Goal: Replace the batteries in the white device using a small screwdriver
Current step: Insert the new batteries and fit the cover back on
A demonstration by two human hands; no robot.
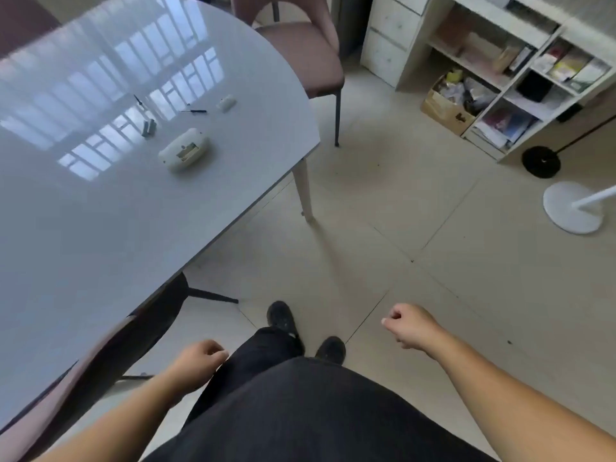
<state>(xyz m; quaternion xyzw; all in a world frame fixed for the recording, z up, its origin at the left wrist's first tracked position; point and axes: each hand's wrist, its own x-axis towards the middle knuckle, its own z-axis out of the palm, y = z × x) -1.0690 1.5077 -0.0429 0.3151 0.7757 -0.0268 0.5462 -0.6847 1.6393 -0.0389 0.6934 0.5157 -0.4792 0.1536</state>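
Probably light, hard and slippery on glossy table [100,228], the white device [184,149] wanted gripping by its sides; left hand [196,361] and right hand [408,325] hung loosely curled, holding nothing.

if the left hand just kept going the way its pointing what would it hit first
Probably the dark chair tucked under the table, just ahead of the left hand. Depth is hard to judge, so it might pass beside it.

I note a glossy pale grey tabletop [100,228] reflecting window panes. A dusty-pink upholstered chair [300,45] stands at its far end. On the beige tiled floor [400,211]: a white open shelving unit [500,78], a cardboard box of clutter [448,111], a round white lamp base [571,208], a round black stand base [540,161].
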